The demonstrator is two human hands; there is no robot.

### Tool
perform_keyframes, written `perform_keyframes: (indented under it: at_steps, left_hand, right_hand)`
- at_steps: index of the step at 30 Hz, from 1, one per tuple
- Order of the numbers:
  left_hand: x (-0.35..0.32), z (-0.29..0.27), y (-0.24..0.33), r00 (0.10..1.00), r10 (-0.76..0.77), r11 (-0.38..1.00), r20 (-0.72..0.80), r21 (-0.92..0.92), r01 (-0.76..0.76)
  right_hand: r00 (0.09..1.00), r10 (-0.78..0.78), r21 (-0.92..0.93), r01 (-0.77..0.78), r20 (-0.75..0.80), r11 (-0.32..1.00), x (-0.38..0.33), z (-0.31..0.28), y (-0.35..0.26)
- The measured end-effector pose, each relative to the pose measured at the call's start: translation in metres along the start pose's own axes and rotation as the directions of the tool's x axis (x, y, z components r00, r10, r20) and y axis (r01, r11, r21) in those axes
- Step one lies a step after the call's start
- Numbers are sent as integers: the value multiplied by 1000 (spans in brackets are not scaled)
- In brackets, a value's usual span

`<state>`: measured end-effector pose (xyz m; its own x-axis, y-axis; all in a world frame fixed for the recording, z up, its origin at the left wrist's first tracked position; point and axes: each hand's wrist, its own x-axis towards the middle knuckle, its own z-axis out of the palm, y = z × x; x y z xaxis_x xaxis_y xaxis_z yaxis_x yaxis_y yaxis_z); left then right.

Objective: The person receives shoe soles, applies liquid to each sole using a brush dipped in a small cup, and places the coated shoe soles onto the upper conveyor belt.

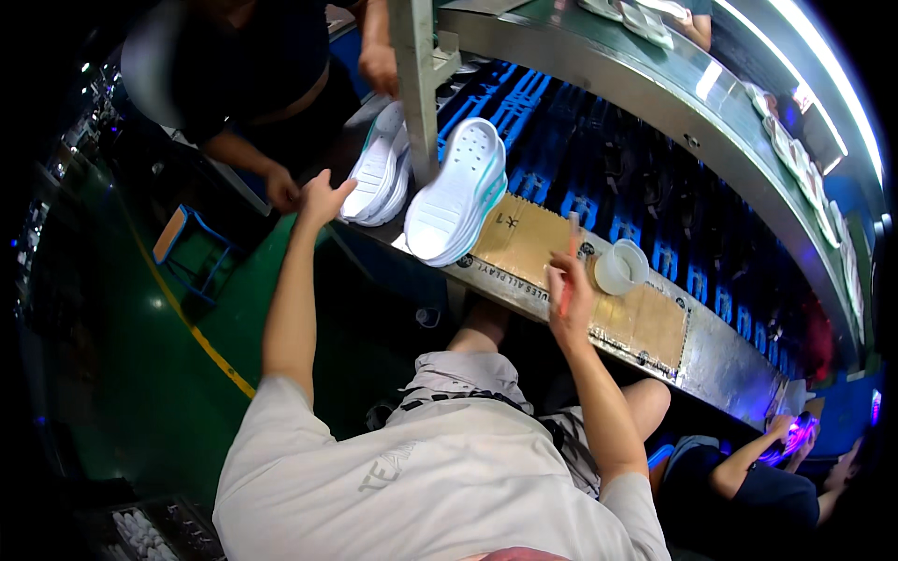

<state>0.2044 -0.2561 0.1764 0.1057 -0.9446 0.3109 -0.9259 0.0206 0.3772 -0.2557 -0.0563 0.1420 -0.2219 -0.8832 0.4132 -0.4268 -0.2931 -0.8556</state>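
Observation:
My left hand [323, 198] reaches out with thumb and fingers apart at the near-left side of a stack of white shoe soles [374, 182]. Its fingertips are at the stack's edge; whether they touch it I cannot tell. A second stack of white soles [454, 196], with teal edges and small holes at the toe, stands just to the right. My right hand [571, 304] is closed around a slim orange-red brush [572, 245], held upright over the cardboard. Beside that hand a translucent plastic cup [620, 268] rests on the cardboard [524, 241].
A co-worker's hands [283, 190] are left of the first stack. A metal post [414, 93] rises behind the soles. Beyond the metal ledge [725, 379] runs a blue-lit conveyor [599, 140], under a curved upper shelf [655, 89]. A stool [192, 248] stands at left; another person [762, 486] sits at right.

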Motion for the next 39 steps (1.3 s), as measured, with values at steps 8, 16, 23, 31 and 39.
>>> perform_keyframes:
  at_steps: [8, 16, 23, 31, 39]
  left_hand:
    - [80, 78, -2, 798, 195, 555, 570, -735, 390]
    - [60, 56, 21, 779, -29, 859, 627, -382, 340]
    - [-38, 64, 22, 958, -65, 761, 281, -607, 230]
    - [-143, 39, 87, 960, -90, 747, 264, -620, 240]
    - [-132, 64, 142, 924, 156, 780, 349, -617, 101]
  right_hand:
    - [911, 409, -71, -405, 56, 912, 70, 142, 13]
    - [897, 440, -68, -437, 39, 897, 96, 174, 21]
    - [918, 367, 133, -387, 152, 913, 93, 179, 52]
    - [910, 217, 265, -320, 353, 910, 69, 111, 54]
    - [943, 297, 339, -332, 150, 880, 21, 49, 62]
